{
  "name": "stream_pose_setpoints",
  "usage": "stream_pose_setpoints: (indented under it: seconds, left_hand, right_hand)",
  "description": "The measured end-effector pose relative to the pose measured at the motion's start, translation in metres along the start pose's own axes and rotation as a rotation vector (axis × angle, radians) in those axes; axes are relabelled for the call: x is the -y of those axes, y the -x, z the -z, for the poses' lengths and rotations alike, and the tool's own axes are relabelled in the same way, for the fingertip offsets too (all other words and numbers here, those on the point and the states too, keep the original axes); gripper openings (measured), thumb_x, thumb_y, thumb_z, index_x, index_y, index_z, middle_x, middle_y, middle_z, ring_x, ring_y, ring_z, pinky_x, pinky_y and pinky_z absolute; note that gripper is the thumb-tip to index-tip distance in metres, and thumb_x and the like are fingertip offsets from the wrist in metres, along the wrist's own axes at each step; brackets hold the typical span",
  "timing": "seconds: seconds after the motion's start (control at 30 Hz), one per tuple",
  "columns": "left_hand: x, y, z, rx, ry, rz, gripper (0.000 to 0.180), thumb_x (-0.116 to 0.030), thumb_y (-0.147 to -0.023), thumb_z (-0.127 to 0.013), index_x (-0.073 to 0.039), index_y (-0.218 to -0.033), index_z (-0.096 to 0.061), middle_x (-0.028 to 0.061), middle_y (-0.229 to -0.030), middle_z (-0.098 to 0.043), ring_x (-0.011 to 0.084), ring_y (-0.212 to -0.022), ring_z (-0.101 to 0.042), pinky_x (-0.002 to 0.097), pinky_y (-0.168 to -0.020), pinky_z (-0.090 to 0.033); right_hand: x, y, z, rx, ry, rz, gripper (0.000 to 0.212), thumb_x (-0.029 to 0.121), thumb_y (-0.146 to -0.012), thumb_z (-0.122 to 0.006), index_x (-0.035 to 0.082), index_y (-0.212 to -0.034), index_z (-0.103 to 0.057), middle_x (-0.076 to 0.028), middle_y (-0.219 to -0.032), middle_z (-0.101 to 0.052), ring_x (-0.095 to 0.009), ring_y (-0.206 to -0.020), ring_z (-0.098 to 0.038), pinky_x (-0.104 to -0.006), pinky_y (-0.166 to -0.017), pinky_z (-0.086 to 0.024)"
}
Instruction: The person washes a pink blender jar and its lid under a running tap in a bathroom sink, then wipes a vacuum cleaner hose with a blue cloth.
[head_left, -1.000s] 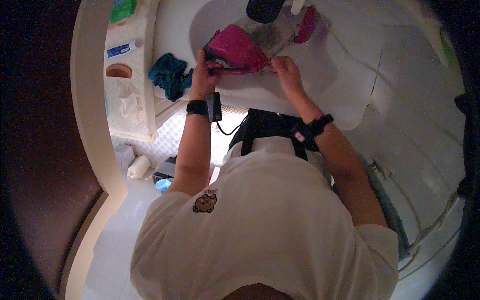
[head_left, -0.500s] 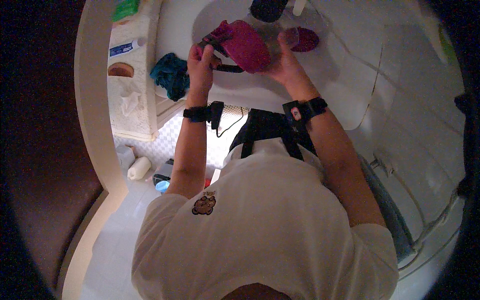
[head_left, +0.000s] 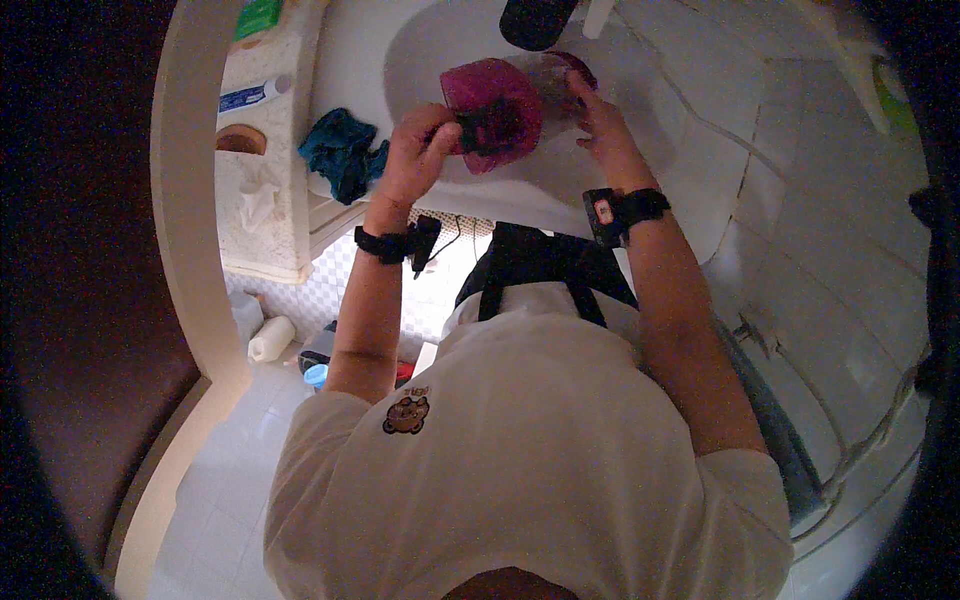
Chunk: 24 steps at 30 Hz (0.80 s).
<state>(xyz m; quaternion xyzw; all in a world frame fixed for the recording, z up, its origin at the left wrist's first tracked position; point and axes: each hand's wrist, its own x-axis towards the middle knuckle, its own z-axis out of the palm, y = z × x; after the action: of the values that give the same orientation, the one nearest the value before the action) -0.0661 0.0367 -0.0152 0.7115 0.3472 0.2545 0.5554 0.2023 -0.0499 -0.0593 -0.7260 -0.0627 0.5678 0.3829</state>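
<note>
My left hand (head_left: pixel 418 150) is closed on the edge of a magenta, translucent, rounded shell (head_left: pixel 462 88). Its opening faces up and a black part (head_left: pixel 495 125) shows inside; what exactly it is, I cannot tell. To its right, my right hand (head_left: pixel 610 130) grips a clear cup-shaped piece with a magenta end (head_left: pixel 575 68), its fingers partly spread along the side. Both pieces are held over a white basin (head_left: pixel 420 60). A dark teal cloth (head_left: pixel 345 155) lies crumpled on the basin's left rim, beside my left hand.
Beyond the pieces stand a black rounded object (head_left: pixel 535 22) and a pale spout-like part (head_left: pixel 597 18). The left ledge (head_left: pixel 285 200) bears a blue-and-white tube (head_left: pixel 255 95), a brown dish (head_left: pixel 241 140) and a crumpled tissue (head_left: pixel 258 195). A pale hose (head_left: pixel 730 130) crosses the right side.
The magenta shell has been turned so its opening and the black part face up. My right hand has moved slightly right, away from the shell, while the clear piece's magenta end has swung left.
</note>
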Motion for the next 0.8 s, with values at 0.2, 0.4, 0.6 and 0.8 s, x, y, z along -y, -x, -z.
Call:
stream_pose_setpoints:
  seconds: [0.2, 0.4, 0.6, 0.8]
  left_hand:
    - [-0.001, -0.002, -0.008, -0.395, 0.254, 0.285, 0.025, -0.022, -0.098, -0.047, -0.002, -0.107, -0.059, 0.0084, -0.095, -0.062, 0.0198, -0.082, -0.06, 0.0288, -0.075, -0.048]
    - [0.025, 0.008, -0.012, -0.292, 0.913, 0.664, 0.028, -0.015, -0.096, -0.047, 0.005, -0.115, -0.055, 0.014, -0.105, -0.062, 0.0268, -0.093, -0.063, 0.0365, -0.081, -0.052]
    - [0.054, 0.021, -0.015, -0.299, 0.643, 0.595, 0.022, -0.005, -0.089, -0.05, 0.009, -0.105, -0.057, 0.0169, -0.099, -0.064, 0.0274, -0.088, -0.064, 0.0364, -0.078, -0.053]
    - [0.045, 0.009, -0.024, -0.319, 0.636, 0.614, 0.021, 0.002, -0.083, -0.052, 0.01, -0.102, -0.057, 0.016, -0.092, -0.066, 0.0257, -0.081, -0.066, 0.0357, -0.072, -0.054]
  right_hand:
    - [-0.005, -0.012, 0.004, 0.112, -0.371, 0.113, 0.066, 0.057, -0.075, -0.071, 0.013, -0.123, -0.058, -0.005, -0.114, -0.063, -0.018, -0.097, -0.059, -0.0306, -0.073, -0.045]
    - [-0.026, -0.007, -0.005, 0.041, -0.283, 0.317, 0.053, 0.04, -0.07, -0.082, 0.009, -0.108, -0.063, 0.0, -0.094, -0.063, -0.012, -0.084, -0.056, -0.0289, -0.067, -0.042]
    - [-0.029, -0.02, -0.002, -0.229, 0.034, 0.555, 0.057, 0.033, -0.079, -0.075, 0.003, -0.122, -0.055, -0.008, -0.116, -0.06, -0.021, -0.105, -0.057, -0.0333, -0.089, -0.045]
    - [-0.008, 0.02, -0.03, -0.379, 1.227, 1.35, 0.048, 0.031, -0.088, -0.06, 0.007, -0.129, -0.051, -0.015, -0.129, -0.054, -0.036, -0.12, -0.05, -0.044, -0.107, -0.034]
